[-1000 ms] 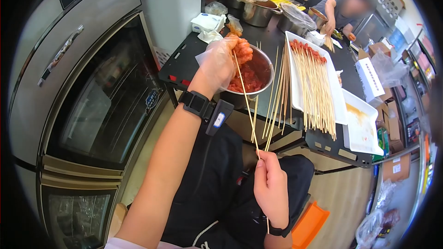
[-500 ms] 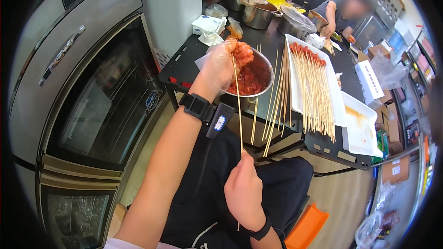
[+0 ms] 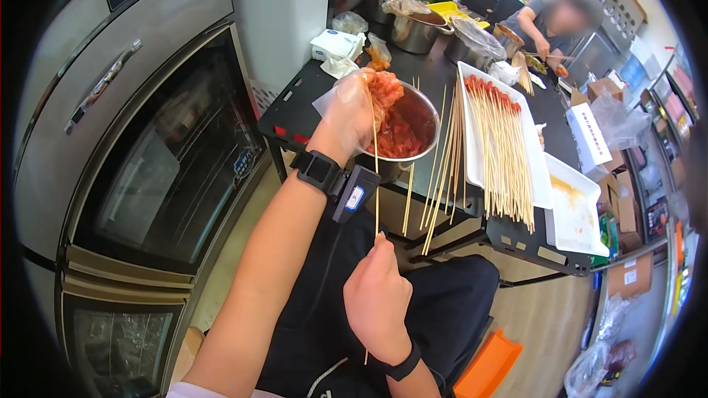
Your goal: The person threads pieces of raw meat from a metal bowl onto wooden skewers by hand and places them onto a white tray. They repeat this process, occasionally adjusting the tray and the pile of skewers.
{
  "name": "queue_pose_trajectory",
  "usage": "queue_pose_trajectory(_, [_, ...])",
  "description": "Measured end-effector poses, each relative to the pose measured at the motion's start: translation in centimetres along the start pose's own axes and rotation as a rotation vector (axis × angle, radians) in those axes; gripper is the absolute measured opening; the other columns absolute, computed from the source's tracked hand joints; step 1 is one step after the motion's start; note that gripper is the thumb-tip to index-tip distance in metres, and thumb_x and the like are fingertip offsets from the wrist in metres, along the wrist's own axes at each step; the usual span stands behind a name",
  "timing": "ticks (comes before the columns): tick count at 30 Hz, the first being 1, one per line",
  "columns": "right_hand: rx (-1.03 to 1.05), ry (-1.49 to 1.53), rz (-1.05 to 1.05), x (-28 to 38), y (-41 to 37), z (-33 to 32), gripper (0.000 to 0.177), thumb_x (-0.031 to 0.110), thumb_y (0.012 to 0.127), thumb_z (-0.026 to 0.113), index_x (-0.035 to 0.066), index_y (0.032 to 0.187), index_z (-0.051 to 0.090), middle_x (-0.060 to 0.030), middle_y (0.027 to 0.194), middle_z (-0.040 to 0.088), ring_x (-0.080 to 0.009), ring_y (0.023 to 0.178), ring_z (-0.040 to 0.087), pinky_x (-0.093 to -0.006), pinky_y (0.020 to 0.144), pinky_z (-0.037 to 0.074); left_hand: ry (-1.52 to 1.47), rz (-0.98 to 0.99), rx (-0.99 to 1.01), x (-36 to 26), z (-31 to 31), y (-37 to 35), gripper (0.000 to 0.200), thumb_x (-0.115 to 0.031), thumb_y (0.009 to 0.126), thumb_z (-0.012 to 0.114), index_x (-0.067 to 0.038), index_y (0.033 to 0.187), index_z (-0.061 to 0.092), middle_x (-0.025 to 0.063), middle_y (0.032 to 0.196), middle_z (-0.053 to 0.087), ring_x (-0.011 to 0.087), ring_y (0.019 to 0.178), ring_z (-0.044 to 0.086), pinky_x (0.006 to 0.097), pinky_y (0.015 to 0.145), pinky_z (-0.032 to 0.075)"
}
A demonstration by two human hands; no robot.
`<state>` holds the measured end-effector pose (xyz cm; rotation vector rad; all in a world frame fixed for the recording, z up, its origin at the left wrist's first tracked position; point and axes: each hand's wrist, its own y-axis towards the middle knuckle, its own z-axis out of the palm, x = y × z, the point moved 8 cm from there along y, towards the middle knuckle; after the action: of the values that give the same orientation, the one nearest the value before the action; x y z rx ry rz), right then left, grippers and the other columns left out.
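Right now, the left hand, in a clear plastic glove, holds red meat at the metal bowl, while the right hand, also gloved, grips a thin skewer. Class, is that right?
Not quite: the right hand wears no glove; the head view shows it bare, gripping the thin skewer. The left hand, in its clear plastic glove, does hold red meat at the metal bowl.

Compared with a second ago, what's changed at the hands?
The right hand moved left, swinging its skewer from slanted to near vertical in view. Nothing visibly let go. The gloved left hand stayed on the meat; the loaded tray looks unchanged.
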<state>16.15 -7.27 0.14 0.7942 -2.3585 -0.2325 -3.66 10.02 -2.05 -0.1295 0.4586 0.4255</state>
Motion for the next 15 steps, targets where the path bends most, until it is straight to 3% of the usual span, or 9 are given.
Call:
queue_pose_trajectory(2, [-0.009, -0.023, -0.016, 0.1, 0.0, 0.2, 0.012, 0.0, 0.083, 0.047, -0.006, 0.094, 0.046, -0.0233, 0.077, 0.06, -0.036, 0.052, 0.058, -0.0406, 0.044, 0.047, 0.012, 0.02, -0.149, 0.0, -0.9, -0.1, 0.013, -0.008, 0.088, 0.043, 0.002, 0.086, 0.052, 0.0136, 0.078, 0.057, 0.0251, 0.071, 0.059, 0.0358, 0.07, 0.054])
queue_pose_trajectory(5, [-0.013, -0.036, -0.018, 0.0, 0.1, 0.6, 0.011, -0.001, 0.083, 0.047, -0.005, 0.092, 0.046, -0.0235, 0.077, 0.06, -0.0362, 0.053, 0.058, -0.0403, 0.044, 0.047, 0.058, 0.057, -0.158, -0.2, -1.0, -0.2, 0.014, -0.01, 0.088, 0.044, 0.0, 0.085, 0.052, 0.0115, 0.076, 0.057, 0.0233, 0.066, 0.059, 0.0332, 0.067, 0.054])
queue_pose_trajectory(7, [-0.113, -0.082, -0.119, 0.3, 0.0, 0.3, 0.027, -0.002, 0.077, 0.052, -0.011, 0.102, 0.049, -0.0144, 0.07, 0.055, -0.0239, 0.038, 0.052, -0.0308, 0.034, 0.043, 0.126, 0.109, -0.195, -0.2, -1.2, -0.1, 0.016, -0.013, 0.088, 0.044, -0.001, 0.084, 0.053, 0.01, 0.074, 0.057, 0.0224, 0.065, 0.059, 0.0317, 0.065, 0.053])
queue_pose_trajectory(11, [-0.129, -0.059, -0.131, 0.2, 0.4, 0.5, 0.026, -0.004, 0.076, 0.051, -0.011, 0.101, 0.048, -0.0155, 0.07, 0.054, -0.025, 0.039, 0.053, -0.0315, 0.034, 0.043, 0.232, 0.107, -0.324, -0.2, -1.1, -1.0, 0.02, -0.019, 0.088, 0.044, -0.003, 0.081, 0.054, 0.0065, 0.07, 0.056, 0.0197, 0.062, 0.059, 0.0278, 0.06, 0.051])
queue_pose_trajectory(15, [-0.133, -0.01, -0.148, 0.1, 1.2, 0.5, 0.024, -0.004, 0.077, 0.05, -0.011, 0.101, 0.048, -0.0168, 0.072, 0.055, -0.0277, 0.043, 0.055, -0.0337, 0.036, 0.044, 0.241, 0.152, -0.242, -0.5, -0.1, -1.8, 0.019, -0.019, 0.087, 0.046, -0.003, 0.082, 0.055, 0.0065, 0.07, 0.057, 0.0193, 0.062, 0.059, 0.028, 0.06, 0.051])
